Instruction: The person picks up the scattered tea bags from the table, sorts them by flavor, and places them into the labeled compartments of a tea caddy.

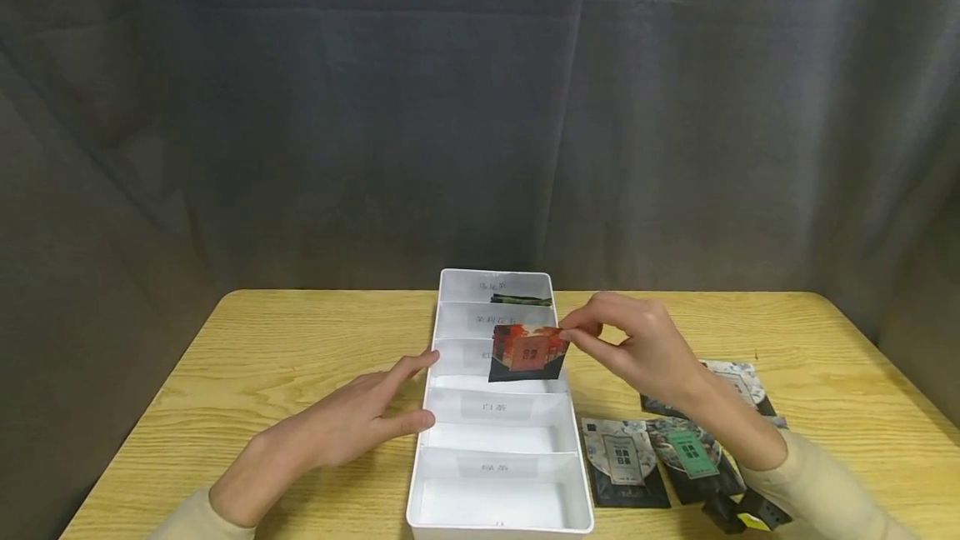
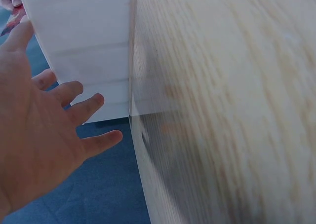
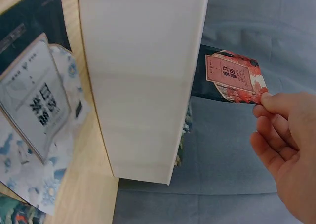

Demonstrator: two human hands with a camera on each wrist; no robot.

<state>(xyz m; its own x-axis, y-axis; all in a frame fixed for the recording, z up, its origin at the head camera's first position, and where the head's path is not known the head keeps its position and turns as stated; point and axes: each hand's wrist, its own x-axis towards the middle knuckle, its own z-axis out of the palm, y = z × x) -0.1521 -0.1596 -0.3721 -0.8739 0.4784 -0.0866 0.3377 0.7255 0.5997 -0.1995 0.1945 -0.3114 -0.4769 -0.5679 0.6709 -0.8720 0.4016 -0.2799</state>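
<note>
My right hand (image 1: 637, 348) pinches a tea sachet (image 1: 528, 352) by an upper corner between thumb and fingertips. This sachet has a red floral print, a pink label and a dark lower end. It hangs over the middle compartment of a long white divided box (image 1: 517, 467), its dark end overlapping the box's rim in the right wrist view. On the box's left side, my left hand (image 1: 352, 423) has its fingers spread, with the index fingertip and thumb right at the side wall. Another sachet (image 1: 521, 301), dark green, stands in the farthest compartment.
Right of the box lie a sachet with a grey label (image 1: 624, 461) and one with a green label (image 1: 693, 452). A blue-and-white sachet (image 1: 738, 382) is partly behind my right forearm. Printed labels mark the compartments. A dark curtain (image 1: 375, 148) hangs behind the wooden table (image 1: 285, 340).
</note>
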